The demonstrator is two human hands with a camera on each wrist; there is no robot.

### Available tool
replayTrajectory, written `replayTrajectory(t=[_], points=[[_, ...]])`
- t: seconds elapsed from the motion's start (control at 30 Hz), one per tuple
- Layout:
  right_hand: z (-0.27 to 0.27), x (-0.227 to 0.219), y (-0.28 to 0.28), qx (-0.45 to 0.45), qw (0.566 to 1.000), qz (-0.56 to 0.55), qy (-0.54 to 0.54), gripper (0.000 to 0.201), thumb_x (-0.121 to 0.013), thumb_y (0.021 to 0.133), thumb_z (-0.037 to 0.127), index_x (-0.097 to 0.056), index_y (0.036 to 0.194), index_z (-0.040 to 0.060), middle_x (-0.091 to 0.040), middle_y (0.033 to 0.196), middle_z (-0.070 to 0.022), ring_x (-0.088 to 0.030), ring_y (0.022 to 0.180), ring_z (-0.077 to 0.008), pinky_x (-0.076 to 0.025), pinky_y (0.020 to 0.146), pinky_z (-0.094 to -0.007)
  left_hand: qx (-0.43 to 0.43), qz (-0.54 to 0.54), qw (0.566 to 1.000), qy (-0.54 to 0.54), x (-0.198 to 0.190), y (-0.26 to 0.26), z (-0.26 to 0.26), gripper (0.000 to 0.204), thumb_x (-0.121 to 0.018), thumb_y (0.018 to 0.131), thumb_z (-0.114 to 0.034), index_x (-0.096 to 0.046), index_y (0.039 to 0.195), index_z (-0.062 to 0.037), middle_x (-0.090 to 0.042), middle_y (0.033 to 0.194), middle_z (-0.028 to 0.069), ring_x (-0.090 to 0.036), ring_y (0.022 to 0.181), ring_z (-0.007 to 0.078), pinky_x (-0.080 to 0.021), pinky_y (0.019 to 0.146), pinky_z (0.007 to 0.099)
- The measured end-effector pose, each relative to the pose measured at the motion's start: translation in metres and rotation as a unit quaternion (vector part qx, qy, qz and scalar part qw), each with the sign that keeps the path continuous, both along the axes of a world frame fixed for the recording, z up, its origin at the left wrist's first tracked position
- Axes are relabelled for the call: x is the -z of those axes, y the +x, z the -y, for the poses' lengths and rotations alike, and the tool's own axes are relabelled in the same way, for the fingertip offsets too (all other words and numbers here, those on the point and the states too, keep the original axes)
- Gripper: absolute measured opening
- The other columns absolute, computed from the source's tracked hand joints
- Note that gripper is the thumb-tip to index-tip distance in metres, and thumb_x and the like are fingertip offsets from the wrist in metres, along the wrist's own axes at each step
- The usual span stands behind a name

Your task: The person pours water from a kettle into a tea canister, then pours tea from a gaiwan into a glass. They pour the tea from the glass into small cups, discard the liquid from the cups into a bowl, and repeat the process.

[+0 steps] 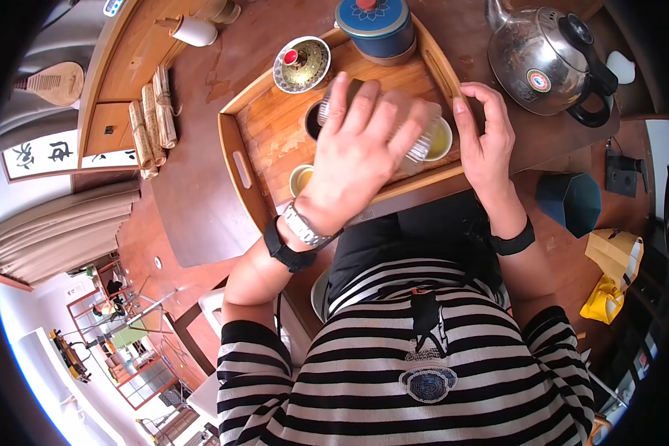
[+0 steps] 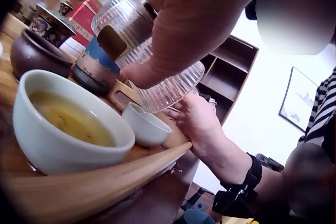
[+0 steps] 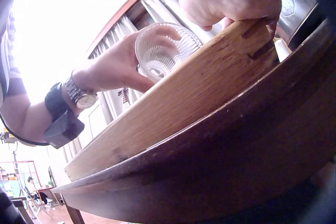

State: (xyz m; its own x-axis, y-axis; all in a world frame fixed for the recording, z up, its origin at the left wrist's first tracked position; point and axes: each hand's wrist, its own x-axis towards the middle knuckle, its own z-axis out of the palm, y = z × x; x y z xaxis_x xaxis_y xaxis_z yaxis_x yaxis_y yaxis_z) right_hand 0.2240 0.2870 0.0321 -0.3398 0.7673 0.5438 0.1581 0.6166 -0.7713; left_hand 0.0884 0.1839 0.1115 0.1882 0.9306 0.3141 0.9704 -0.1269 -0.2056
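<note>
My left hand [image 1: 357,152] grips a ribbed clear glass vessel [image 2: 168,85] with a brown band. Tilted, the vessel has its mouth at a small white cup [image 1: 441,141] of yellowish liquid, near the wooden tray's [image 1: 232,145] right side. Whether liquid is flowing cannot be made out. Another white cup [image 2: 73,124] with pale yellow liquid stands near the left hand's wrist. My right hand [image 1: 487,137] holds the tray's rim near its right corner, fingers bent over the wood in the right wrist view. A dark cup [image 2: 39,56] is partly hidden behind the left hand in the head view.
On the tray's far side are a patterned lidded bowl [image 1: 302,65] and a blue lidded pot [image 1: 379,33]. A steel kettle [image 1: 539,63] stands right of the tray. Rolled bamboo mats [image 1: 154,123] lie at the left. A dark bin [image 1: 569,202] is below the table's right side.
</note>
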Motion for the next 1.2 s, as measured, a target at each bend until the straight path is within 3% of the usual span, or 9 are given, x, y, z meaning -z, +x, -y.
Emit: replayTrajectory(t=[0.1,0.13,0.23,0.43,0.5,0.57,0.77,0.97,1.2], points=[[0.0,0.0,0.0,0.001,1.0,0.003,0.001,0.018,-0.06,0.082,0.011,-0.052,0.096,0.0014,-0.056,0.093,-0.0144,-0.056,0.085,-0.0293,-0.045,0.075,-0.0337,-0.037,0.089,0.995,-0.001,-0.004,-0.013,0.007,0.048,-0.06,0.066,-0.013,-0.049,0.112,-0.0102,-0.05,0.102,0.0086,-0.047,0.103,0.0255,-0.027,0.1,0.05],[0.0,0.0,0.0,0.003,1.0,0.003,0.002,0.018,-0.06,0.082,0.011,-0.053,0.095,0.0013,-0.056,0.093,-0.0145,-0.056,0.085,-0.0293,-0.045,0.075,-0.0336,-0.065,0.189,0.98,0.004,-0.005,-0.018,0.01,0.056,-0.065,0.061,-0.009,-0.047,0.114,-0.0086,-0.051,0.103,0.0093,-0.048,0.103,0.0258,-0.03,0.099,0.0476],[0.0,0.001,0.0,0.001,1.0,0.005,0.0,0.018,-0.06,0.081,0.011,-0.053,0.095,0.001,-0.056,0.093,-0.0146,-0.057,0.085,-0.029,-0.045,0.075,-0.0332,-0.116,0.491,0.861,0.064,-0.013,-0.037,0.03,0.08,-0.078,0.05,-0.001,-0.04,0.12,-0.0028,-0.051,0.11,0.0107,-0.053,0.101,0.0218,-0.043,0.089,0.0311],[0.0,0.0,0.0,-0.009,1.0,0.008,0.003,0.018,-0.06,0.081,0.009,-0.054,0.095,0.0005,-0.057,0.094,-0.0144,-0.057,0.086,-0.0279,-0.044,0.076,-0.0327,-0.139,0.686,0.695,0.164,0.004,-0.086,0.059,0.074,-0.075,0.058,0.0,-0.037,0.121,-0.0015,-0.05,0.113,0.0117,-0.05,0.104,0.0213,-0.043,0.09,0.0324],[-0.001,0.001,0.0,-0.012,1.0,0.014,0.01,0.018,-0.06,0.081,0.009,-0.054,0.095,0.0005,-0.057,0.094,-0.0143,-0.057,0.086,-0.0276,-0.044,0.076,-0.0326,-0.141,0.698,0.68,0.174,0.009,-0.1,0.064,0.069,-0.073,0.061,0.002,-0.037,0.12,-0.001,-0.049,0.113,0.0126,-0.05,0.104,0.0215,-0.044,0.089,0.0323],[-0.001,0.002,0.0,-0.005,1.0,0.022,0.02,0.018,-0.06,0.082,0.009,-0.054,0.096,0.0005,-0.057,0.094,-0.0143,-0.057,0.086,-0.0274,-0.044,0.077,-0.0325,-0.178,0.733,0.622,0.212,0.013,-0.111,0.066,0.066,-0.072,0.063,0.002,-0.037,0.119,-0.0007,-0.049,0.112,0.0137,-0.05,0.105,0.0218,-0.044,0.088,0.0326],[-0.001,0.002,0.0,-0.008,0.999,0.041,0.014,0.017,-0.059,0.082,0.009,-0.054,0.096,0.0007,-0.057,0.095,-0.0129,-0.056,0.089,-0.026,-0.043,0.08,-0.0322,-0.206,0.715,0.616,0.257,0.041,-0.148,0.068,0.067,-0.074,0.061,0.002,-0.037,0.117,0.0011,-0.048,0.112,0.0159,-0.05,0.102,0.0222,-0.045,0.087,0.0318],[-0.003,0.005,0.001,-0.003,0.999,0.054,0.005,0.017,-0.058,0.083,0.01,-0.053,0.096,0.0003,-0.057,0.097,-0.0132,-0.056,0.091,-0.0253,-0.042,0.082,-0.0322,-0.245,0.679,0.647,0.247,0.05,-0.151,0.056,0.07,-0.077,0.059,-0.001,-0.037,0.117,0.0009,-0.049,0.112,0.016,-0.05,0.103,0.0227,-0.045,0.086,0.0325],[-0.004,0.006,0.002,-0.003,0.998,0.069,0.009,0.017,-0.058,0.084,0.011,-0.053,0.097,0.0002,-0.058,0.097,-0.0131,-0.056,0.091,-0.025,-0.042,0.082,-0.0324,-0.23,0.702,0.631,0.239,0.053,-0.151,0.051,0.069,-0.074,0.062,0.003,-0.034,0.119,0.0038,-0.046,0.117,0.0174,-0.046,0.11,0.0238,-0.043,0.09,0.0326]])
